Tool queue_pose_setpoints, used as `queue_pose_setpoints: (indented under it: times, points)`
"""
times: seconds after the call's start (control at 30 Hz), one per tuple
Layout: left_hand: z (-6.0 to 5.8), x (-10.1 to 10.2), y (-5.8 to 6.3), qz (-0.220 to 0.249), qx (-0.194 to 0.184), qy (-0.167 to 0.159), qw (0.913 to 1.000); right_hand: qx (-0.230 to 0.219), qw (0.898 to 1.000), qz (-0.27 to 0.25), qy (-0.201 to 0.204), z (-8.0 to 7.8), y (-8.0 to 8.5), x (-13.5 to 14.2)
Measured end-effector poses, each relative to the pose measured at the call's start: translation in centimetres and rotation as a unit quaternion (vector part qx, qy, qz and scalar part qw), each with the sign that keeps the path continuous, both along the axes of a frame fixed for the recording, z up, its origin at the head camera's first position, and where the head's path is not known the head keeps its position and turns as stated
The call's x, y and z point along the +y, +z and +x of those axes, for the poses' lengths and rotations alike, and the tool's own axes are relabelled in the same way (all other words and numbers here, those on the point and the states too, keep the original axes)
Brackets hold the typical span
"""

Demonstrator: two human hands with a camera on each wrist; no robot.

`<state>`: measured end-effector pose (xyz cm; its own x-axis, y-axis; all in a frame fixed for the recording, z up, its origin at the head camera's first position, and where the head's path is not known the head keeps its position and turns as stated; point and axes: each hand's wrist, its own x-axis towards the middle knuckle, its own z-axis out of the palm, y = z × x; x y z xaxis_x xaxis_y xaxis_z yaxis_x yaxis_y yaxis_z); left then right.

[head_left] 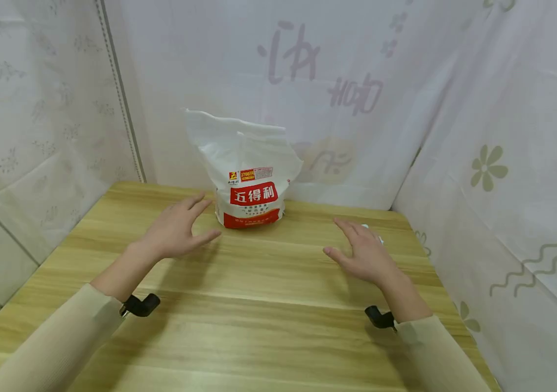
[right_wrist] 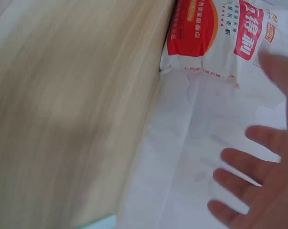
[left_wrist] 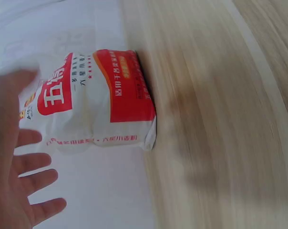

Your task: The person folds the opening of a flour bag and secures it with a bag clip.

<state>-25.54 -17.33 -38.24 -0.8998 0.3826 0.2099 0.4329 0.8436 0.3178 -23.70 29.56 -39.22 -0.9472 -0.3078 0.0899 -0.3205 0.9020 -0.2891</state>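
A white flour bag [head_left: 253,174] with red labels stands upright near the back of the wooden table, its loose top rising in a flat flap. My left hand [head_left: 175,226] hovers just left of the bag, fingers spread and holding nothing. In the left wrist view, the bag [left_wrist: 87,95] appears sideways beyond the fingers [left_wrist: 39,181]. My right hand [head_left: 361,250] is over the table farther from the bag, on its right, fingers apart and nothing in them. The right wrist view has the bag [right_wrist: 215,38] at the top, past the thumb [right_wrist: 277,71].
A small pale object [head_left: 380,239] lies behind my right hand, mostly hidden by it. White patterned curtains [head_left: 347,81] hang behind the wooden table [head_left: 239,337] and along both sides. A black wrist mount [head_left: 142,305] sticks out from each sleeve.
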Motion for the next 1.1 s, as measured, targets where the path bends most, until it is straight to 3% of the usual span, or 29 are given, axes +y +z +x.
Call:
queue_pose_setpoints:
  times: [0.2, 0.37, 0.5, 0.77, 1.1]
  points:
    - [-1.1, 0.3, -1.0, 0.144, -0.015, 0.037, 0.9888, -0.008, 0.993, -0.112, -0.021, -1.8, -0.9, -0.2]
    - [-2.1, 0.8, -1.6, 0.210, -0.040, 0.046, 0.9758, -0.026, 0.981, -0.192, -0.016, -4.1, -1.1, -0.5]
    - [-3.1, 1.3, -1.6, 0.264, -0.075, 0.056, 0.9601, -0.044, 0.967, -0.250, -0.018, -6.0, -1.2, -1.1]
    - [-4.6, 2.4, -2.0, 0.334, -0.109, 0.066, 0.9339, -0.070, 0.942, -0.325, -0.034, -9.8, -1.8, -3.3]
    - [-7.0, 3.2, -4.1, 0.409, -0.129, 0.091, 0.8988, -0.097, 0.905, -0.412, -0.049, -13.5, -2.6, -7.6]
